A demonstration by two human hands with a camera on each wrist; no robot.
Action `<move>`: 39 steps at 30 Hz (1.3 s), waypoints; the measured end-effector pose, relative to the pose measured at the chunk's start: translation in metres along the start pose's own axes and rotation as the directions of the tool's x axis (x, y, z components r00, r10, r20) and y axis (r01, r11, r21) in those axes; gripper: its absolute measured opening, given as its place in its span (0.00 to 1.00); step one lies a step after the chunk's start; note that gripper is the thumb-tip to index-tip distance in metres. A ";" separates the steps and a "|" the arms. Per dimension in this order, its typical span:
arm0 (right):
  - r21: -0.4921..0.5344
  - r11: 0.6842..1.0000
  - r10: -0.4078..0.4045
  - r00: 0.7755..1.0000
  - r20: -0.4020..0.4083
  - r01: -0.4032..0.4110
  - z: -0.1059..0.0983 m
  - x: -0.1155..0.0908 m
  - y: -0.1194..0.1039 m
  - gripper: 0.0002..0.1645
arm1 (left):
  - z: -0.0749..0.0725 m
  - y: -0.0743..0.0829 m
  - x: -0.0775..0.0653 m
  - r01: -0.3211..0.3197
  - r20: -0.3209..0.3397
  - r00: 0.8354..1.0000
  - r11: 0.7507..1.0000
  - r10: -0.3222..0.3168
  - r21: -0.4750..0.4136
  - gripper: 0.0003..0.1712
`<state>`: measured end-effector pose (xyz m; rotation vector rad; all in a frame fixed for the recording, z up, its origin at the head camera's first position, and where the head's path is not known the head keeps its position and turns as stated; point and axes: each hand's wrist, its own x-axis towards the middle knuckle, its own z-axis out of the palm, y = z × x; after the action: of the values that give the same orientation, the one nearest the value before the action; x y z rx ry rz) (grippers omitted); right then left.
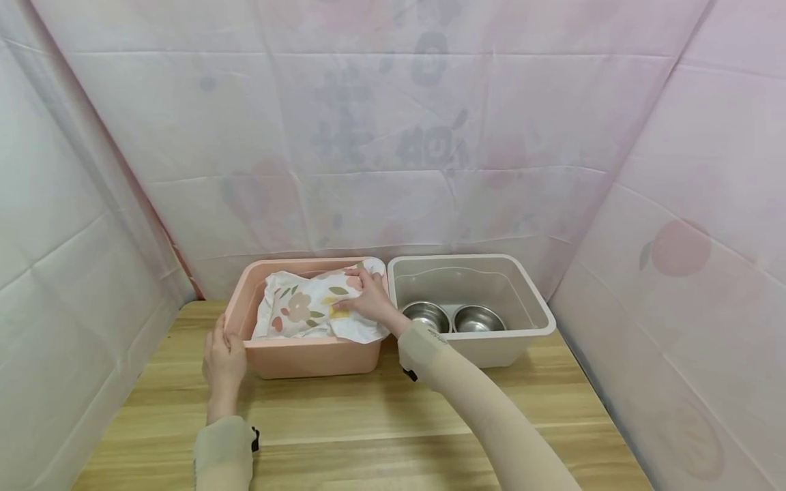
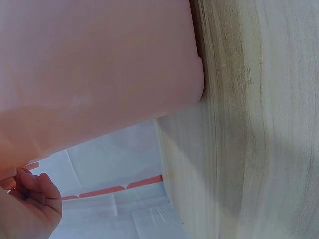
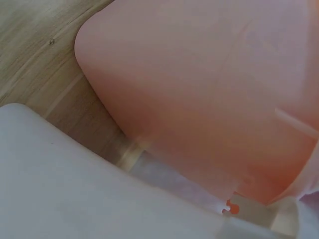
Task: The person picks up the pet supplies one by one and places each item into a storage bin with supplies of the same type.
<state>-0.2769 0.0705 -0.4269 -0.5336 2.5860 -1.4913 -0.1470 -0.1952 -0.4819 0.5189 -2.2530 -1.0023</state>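
A pink plastic bin stands on the table, holding a white floral cloth that lies bunched up near its rim. The cloth's right end spills over the front right corner. My left hand grips the bin's front left corner; in the left wrist view the fingers of the left hand curl at the rim. On the right part of the cloth, my right hand holds it with thumb and fingers spread apart. The right wrist view shows the bin's side, and the right fingers are out of sight there.
A beige bin stands close against the pink one on the right, with two steel bowls inside. Hanging sheets enclose the wooden table at the back and both sides.
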 end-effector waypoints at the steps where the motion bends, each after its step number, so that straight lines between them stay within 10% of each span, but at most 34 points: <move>1: 0.000 1.000 0.005 1.000 0.004 -0.005 0.001 0.000 0.000 0.46 | 0.000 0.000 0.000 -0.002 -0.004 1.000 1.000 0.002 0.000 0.30; 39: -0.008 0.998 0.069 0.996 0.059 -0.069 0.024 0.015 0.004 0.42 | -0.003 0.000 -0.002 0.011 -0.017 1.000 0.999 -0.010 0.031 0.30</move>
<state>-0.2852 0.0476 -0.4409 -0.4761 2.5378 -1.4250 -0.1439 -0.1953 -0.4809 0.5507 -2.2565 -0.9665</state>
